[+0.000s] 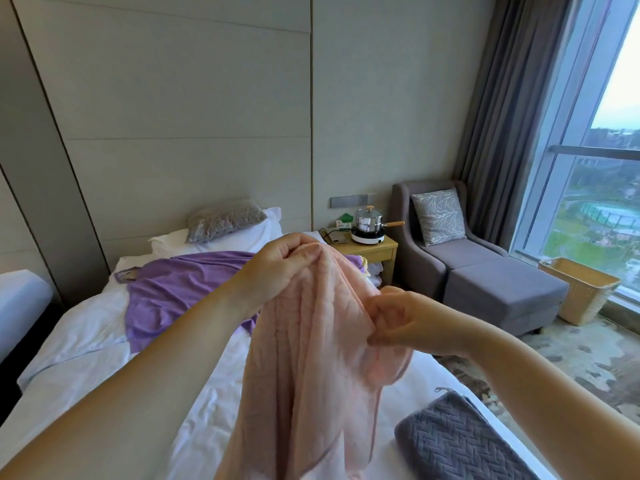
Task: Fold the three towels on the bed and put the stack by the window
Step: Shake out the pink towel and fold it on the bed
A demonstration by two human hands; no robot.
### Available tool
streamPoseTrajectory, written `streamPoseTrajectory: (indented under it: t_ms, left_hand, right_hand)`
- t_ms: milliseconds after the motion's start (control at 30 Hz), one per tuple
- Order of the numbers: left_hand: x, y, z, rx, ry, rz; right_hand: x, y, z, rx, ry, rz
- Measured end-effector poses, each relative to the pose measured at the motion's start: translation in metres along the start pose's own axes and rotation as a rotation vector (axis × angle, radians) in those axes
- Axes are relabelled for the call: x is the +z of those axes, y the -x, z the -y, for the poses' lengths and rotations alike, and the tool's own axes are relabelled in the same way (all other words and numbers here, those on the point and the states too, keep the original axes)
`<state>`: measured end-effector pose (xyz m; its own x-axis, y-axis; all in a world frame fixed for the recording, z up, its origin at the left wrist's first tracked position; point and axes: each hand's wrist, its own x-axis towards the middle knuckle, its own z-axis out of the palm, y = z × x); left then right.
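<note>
A pink towel point(304, 358) hangs bunched in the air above the bed point(86, 334). My left hand point(277, 268) pinches its top edge. Lower and to the right, my right hand point(398, 323) grips a fold of the same towel. A purple towel point(180, 289) lies spread and rumpled across the white sheet behind them. At the bed's near right corner sits a grey towel point(457, 441), folded into a thick block. The window point(599, 202) fills the right side of the view.
A wooden nightstand point(374, 249) with a steel pot on a hotplate stands beside the bed. A grey chaise chair point(485, 271) with a cushion sits toward the window. A wicker basket point(581, 289) stands on the floor by the glass. Pillows lie at the headboard.
</note>
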<state>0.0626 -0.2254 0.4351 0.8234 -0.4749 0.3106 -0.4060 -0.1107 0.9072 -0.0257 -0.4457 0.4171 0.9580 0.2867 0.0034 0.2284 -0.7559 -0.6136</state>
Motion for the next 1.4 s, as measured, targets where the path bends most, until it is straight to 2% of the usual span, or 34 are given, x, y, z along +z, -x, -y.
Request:
streamPoseTrajectory:
  t_ms: [67, 167, 300, 500, 667, 767, 867, 933, 1100, 1233, 1333, 1400]
  left_hand:
    - [-0.004, 0.0, 0.001, 0.015, -0.056, 0.019]
    - [-0.014, 0.003, 0.004, -0.009, -0.137, 0.08]
    - [-0.023, 0.009, 0.009, -0.046, -0.147, 0.181]
    - [-0.016, 0.014, 0.007, -0.075, -0.178, 0.144]
    - [0.021, 0.017, 0.007, -0.103, -0.059, 0.292]
    - [0.029, 0.023, 0.013, -0.065, -0.047, 0.202]
    - [0.024, 0.022, 0.012, -0.036, 0.016, 0.094]
    - [0.022, 0.021, 0.011, -0.022, 0.029, 0.083]
    - [0.011, 0.022, 0.012, -0.008, 0.011, 0.088]
    - [0.012, 0.024, 0.007, -0.042, 0.059, 0.201]
    - [0.019, 0.024, 0.001, -0.033, -0.002, 0.175]
    - [0.017, 0.023, -0.005, -0.034, 0.072, 0.16]
  right_hand:
    - [-0.008, 0.004, 0.002, 0.008, 0.044, -0.067]
    - [-0.03, 0.006, 0.005, -0.028, -0.127, -0.211]
    - [-0.039, 0.001, 0.004, -0.041, -0.22, -0.223]
    - [-0.03, -0.008, 0.008, -0.079, -0.309, -0.251]
    - [-0.019, -0.024, 0.024, -0.102, -0.304, -0.22]
    - [-0.016, -0.024, 0.014, -0.049, -0.289, -0.199]
    - [-0.013, -0.019, 0.002, -0.005, -0.312, -0.066]
    - [-0.008, -0.016, -0.002, 0.011, -0.33, 0.001]
    - [-0.007, -0.018, -0.006, -0.08, -0.784, -0.137]
    - [-0.008, -0.021, -0.001, -0.159, -0.765, -0.242]
    - [-0.008, -0.024, 0.007, -0.208, -0.745, -0.252]
    - [-0.006, -0.026, 0.009, -0.228, -0.776, -0.24]
